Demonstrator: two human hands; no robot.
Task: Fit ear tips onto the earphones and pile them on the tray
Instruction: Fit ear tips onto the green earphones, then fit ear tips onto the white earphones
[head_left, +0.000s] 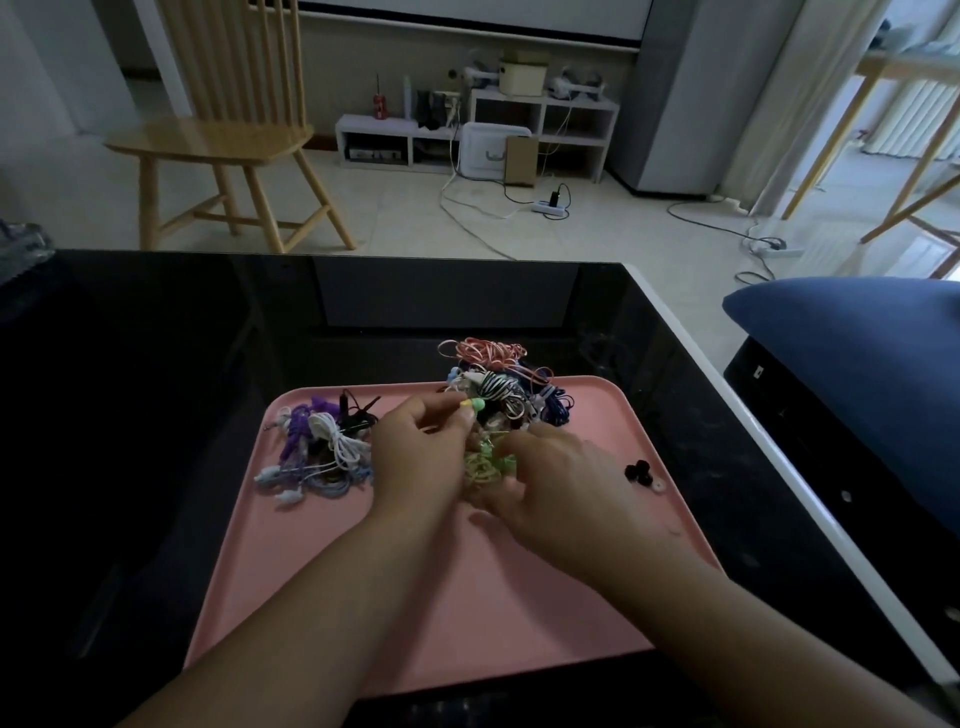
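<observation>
The left hand (415, 452) is raised slightly over the middle of the pink tray (467, 597), its fingers curled and pinching a small green earbud (475, 404) at the fingertips. The right hand (561, 478) lies just beside it, knuckles up, fingers bent down onto a loose yellow-green cable (485, 465) that runs between the two hands; whether it actually grips the cable cannot be told, as the fingertips are hidden.

Just beyond both hands, touching the far rim of the tray and spilling over it, sits a tangled heap of earphones (498, 384): an orange-and-white cord on top, a black-and-white striped one below it, dark blue cords toward the right. To the left of the left hand, near it but apart, lies a second pile of earphones (317, 447) in purple, white and pale blue, with a black cord at its far edge. To the right of the right hand, near the tray's right rim, a few small ear tips (641, 472) lie together, black ones and one white.

The tray rests on a dark glossy surface (156, 415). Past the surface stands a wooden chair (228, 140) on a pale tiled floor.
</observation>
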